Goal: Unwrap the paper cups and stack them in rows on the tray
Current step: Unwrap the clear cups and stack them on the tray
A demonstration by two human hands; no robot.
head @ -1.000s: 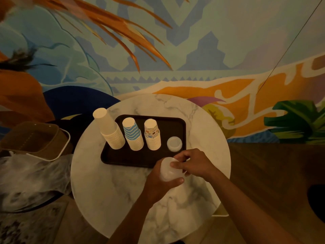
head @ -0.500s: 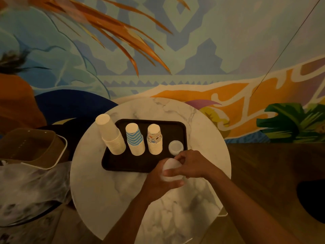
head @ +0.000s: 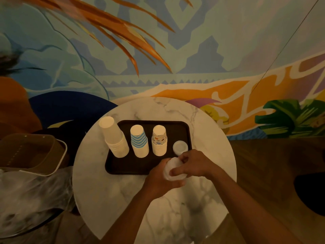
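Both hands meet over the near edge of the round white marble table [head: 109, 187]: the left hand [head: 159, 182] cups a small stack of translucent white plastic cups [head: 171, 169] from below, while the right hand [head: 195, 163] closes over it from above, thumb and fingers [head: 177, 171] pressed to the stack's side. Just beyond the fingertips sits a single small translucent white cup [head: 180, 147], upside down on the dark brown rectangular tray [head: 175, 127]. Further left of the fingers stand three inverted paper stacks on that tray (all upright): the multicoloured patterned cup stack [head: 159, 140], the blue-and-white striped cup stack [head: 139, 141] and the tall plain cream cup stack [head: 114, 137].
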